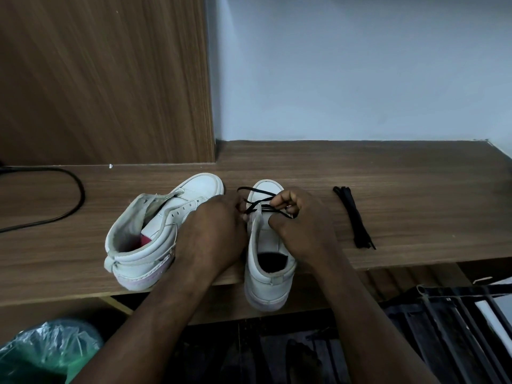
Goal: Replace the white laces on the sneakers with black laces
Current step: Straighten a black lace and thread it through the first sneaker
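A wooden table (388, 176) lies under the fingers (279, 199). Far left of them, a black cable (82, 194) curves across it. Beyond them stand a wood panel (105, 79) and a pale wall (360, 65). Nearer, low left, sits a green plastic bag (47, 347).

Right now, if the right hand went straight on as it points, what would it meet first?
Likely the toe of the sneaker being laced, past the black lace the right hand pinches; depth unclear.

Both hands are on the right sneaker (267, 245): left hand (213, 231) and right hand (302, 220) pinching the black lace (259, 202), spare lace bundle (353, 217) lying nearby.
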Motion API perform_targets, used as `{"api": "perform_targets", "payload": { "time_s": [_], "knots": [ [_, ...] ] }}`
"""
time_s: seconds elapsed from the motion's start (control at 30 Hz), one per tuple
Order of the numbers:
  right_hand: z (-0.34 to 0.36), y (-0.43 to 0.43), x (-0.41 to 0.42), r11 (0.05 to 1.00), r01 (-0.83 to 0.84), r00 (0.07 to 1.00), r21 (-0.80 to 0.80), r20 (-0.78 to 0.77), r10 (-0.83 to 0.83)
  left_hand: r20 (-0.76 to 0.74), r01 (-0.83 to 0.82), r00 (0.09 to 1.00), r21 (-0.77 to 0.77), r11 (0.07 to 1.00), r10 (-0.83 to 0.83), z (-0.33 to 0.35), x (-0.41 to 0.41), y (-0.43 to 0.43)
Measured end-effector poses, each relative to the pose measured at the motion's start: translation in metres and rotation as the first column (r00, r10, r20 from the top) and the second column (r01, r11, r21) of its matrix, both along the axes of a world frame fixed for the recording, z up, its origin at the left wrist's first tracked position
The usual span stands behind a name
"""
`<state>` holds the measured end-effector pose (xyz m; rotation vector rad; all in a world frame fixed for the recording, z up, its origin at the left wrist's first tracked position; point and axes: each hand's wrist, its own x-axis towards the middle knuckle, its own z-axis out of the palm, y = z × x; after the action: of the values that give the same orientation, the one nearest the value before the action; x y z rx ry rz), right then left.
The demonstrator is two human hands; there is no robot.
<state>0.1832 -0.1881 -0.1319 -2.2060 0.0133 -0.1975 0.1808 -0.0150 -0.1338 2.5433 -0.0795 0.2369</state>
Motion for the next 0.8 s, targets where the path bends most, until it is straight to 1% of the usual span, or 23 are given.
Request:
{"api": "perform_targets", "payload": {
  "time_s": [0.03, 0.1, 0.23, 0.27, 0.33, 0.4, 0.43, 0.47, 0.5, 0.57, 0.6, 0.63, 0.7, 0.8],
  "knots": [
    [-0.001, -0.001, 0.0, 1.0, 0.0, 1.0, 0.003, -0.005, 0.0, 0.035, 0.04, 0.999, -0.045, 0.998, -0.039, -0.001, 0.0, -0.002],
    [-0.003, -0.001, -0.001, 1.0, 0.002, 1.0, 0.011, -0.01, -0.002, 0.046, 0.08, 0.996, -0.068, 0.994, -0.077, -0.005, 0.001, -0.004],
    [-0.002, 0.001, -0.002, 1.0, 0.001, 1.0, 0.01, 0.0, -0.001, 0.058, 0.057, 0.997, -0.071, 0.996, -0.053, -0.009, 0.005, -0.006],
    [-0.001, 0.001, -0.002, 1.0, 0.002, 1.0, 0.004, -0.004, -0.002, 0.054, 0.043, 0.998, -0.027, 0.999, -0.042, -0.009, 0.005, -0.007],
    [-0.001, 0.0, -0.004, 1.0, 0.016, 1.0, 0.003, -0.016, -0.016, -0.017, -0.006, 1.0, 0.153, 0.988, 0.009, -0.009, 0.003, -0.006],
    [0.001, 0.002, -0.006, 0.999, 0.039, 0.999, -0.01, -0.012, -0.039, -0.198, -0.004, 0.978, 0.319, 0.948, 0.071, -0.01, 0.001, -0.003],
    [0.002, 0.003, -0.006, 0.999, 0.044, 0.999, -0.016, -0.008, -0.044, -0.269, 0.009, 0.959, 0.357, 0.934, 0.093, -0.009, 0.0, 0.0],
    [0.003, 0.005, -0.007, 0.999, 0.045, 0.999, -0.014, -0.006, -0.045, -0.288, 0.017, 0.953, 0.359, 0.933, 0.094, -0.007, -0.001, 0.002],
    [0.004, 0.006, -0.006, 0.999, 0.044, 0.999, -0.007, -0.006, -0.044, -0.26, 0.015, 0.963, 0.329, 0.944, 0.076, -0.004, -0.002, 0.004],
    [0.005, 0.007, -0.006, 0.999, 0.045, 0.999, 0.003, -0.008, -0.045, -0.11, -0.012, 0.993, 0.155, 0.988, 0.029, 0.002, -0.003, 0.005],
    [0.004, 0.007, -0.006, 0.999, 0.047, 0.999, 0.002, -0.009, -0.047, -0.036, -0.009, 0.999, 0.062, 0.998, 0.011, 0.004, -0.003, 0.003],
    [0.004, 0.007, -0.006, 0.999, 0.049, 0.999, 0.001, -0.009, -0.049, 0.013, 0.014, 1.0, 0.005, 1.0, -0.014, 0.005, -0.004, 0.001],
    [0.004, 0.006, -0.006, 0.999, 0.053, 0.999, 0.002, -0.011, -0.053, 0.034, 0.062, 0.998, -0.022, 0.998, -0.061, 0.003, -0.003, -0.003],
    [0.005, 0.006, -0.006, 0.999, 0.053, 0.999, 0.006, -0.011, -0.053, 0.037, 0.079, 0.996, -0.024, 0.997, -0.078, -0.004, 0.002, -0.005]
  ]
}}
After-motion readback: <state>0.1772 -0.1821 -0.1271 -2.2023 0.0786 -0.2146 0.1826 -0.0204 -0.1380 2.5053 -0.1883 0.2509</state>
